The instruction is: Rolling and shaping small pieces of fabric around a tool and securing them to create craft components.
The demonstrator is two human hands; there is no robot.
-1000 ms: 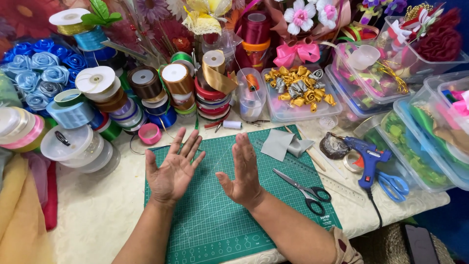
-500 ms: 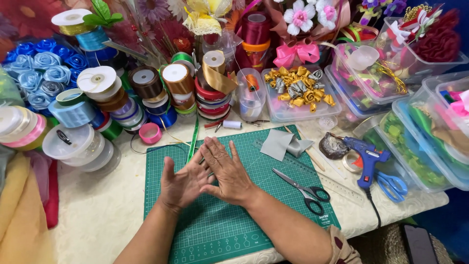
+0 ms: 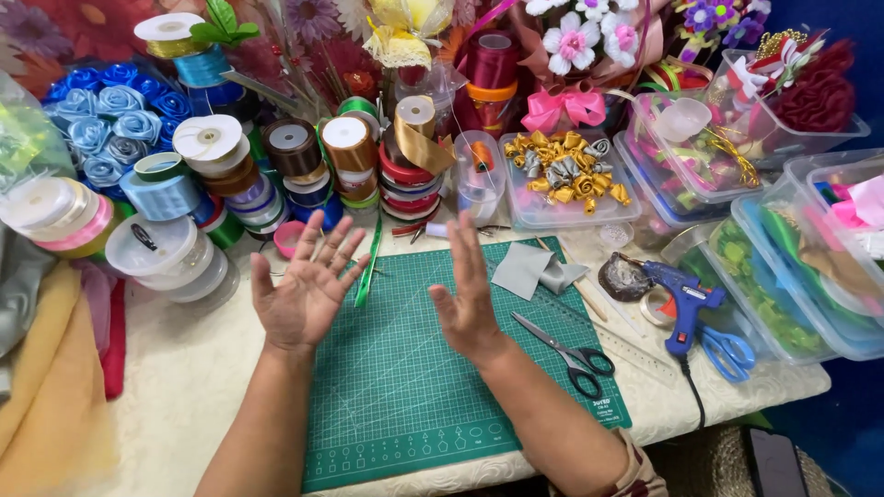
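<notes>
I see both hands raised over the green cutting mat (image 3: pixel 405 405), and neither one holds anything. My left hand (image 3: pixel 302 293) is spread wide, palm up and tilted toward the camera, fingers apart. My right hand (image 3: pixel 467 299) stands on edge with its palm facing left, fingers straight and close together, thumb out. The 2 hands are well apart, with bare mat showing between them.

A narrow green ribbon strip (image 3: pixel 369 267) lies just beside the left hand's fingertips, running from the mat's top edge up toward the ribbon spools (image 3: pixel 350 152). The spools stand stacked in a row behind the mat, in brown, gold, red, blue and white. A grey fabric piece (image 3: pixel 534 270) lies on the mat's upper right corner, near the right hand. A pair of black-handled scissors (image 3: pixel 566 345) rests on the mat's right side, blades pointing up left. A blue glue gun (image 3: pixel 686 304) sits off the mat to the right, just beside blue-handled scissors (image 3: pixel 727 350). A clear box of gold and silver bows (image 3: pixel 571 179) stands behind the mat, and blue fabric roses (image 3: pixel 101 120) fill the far left.
</notes>
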